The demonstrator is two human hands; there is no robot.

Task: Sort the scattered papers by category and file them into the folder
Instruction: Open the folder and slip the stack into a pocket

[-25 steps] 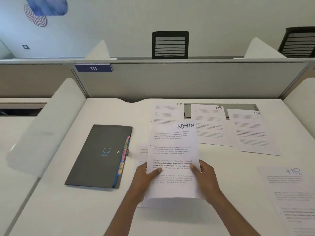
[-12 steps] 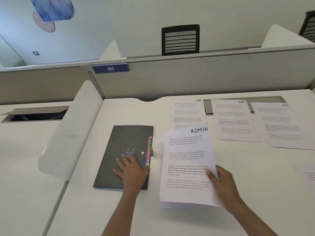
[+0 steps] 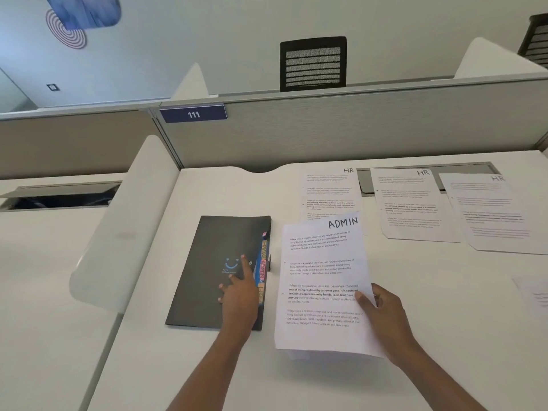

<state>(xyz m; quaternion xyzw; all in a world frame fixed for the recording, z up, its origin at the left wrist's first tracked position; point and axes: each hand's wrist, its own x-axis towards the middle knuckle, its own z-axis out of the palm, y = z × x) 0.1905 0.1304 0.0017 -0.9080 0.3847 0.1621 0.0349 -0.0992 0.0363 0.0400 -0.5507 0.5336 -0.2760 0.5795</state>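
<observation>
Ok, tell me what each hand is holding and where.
The right hand pinches the ADMIN sheets at their right edge. The left hand holds nothing; its fingertips rest on the closed folder.

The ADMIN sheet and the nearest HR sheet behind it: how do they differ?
The ADMIN sheet is held by the right hand, its far end raised; the nearest HR sheet lies flat on the desk, untouched. The ADMIN sheet's heading is large and bold, the HR sheet's smaller and thinner. The ADMIN sheet overlaps the HR sheet's near edge. Both are white pages with blocks of printed text and a handwritten corner label.
</observation>
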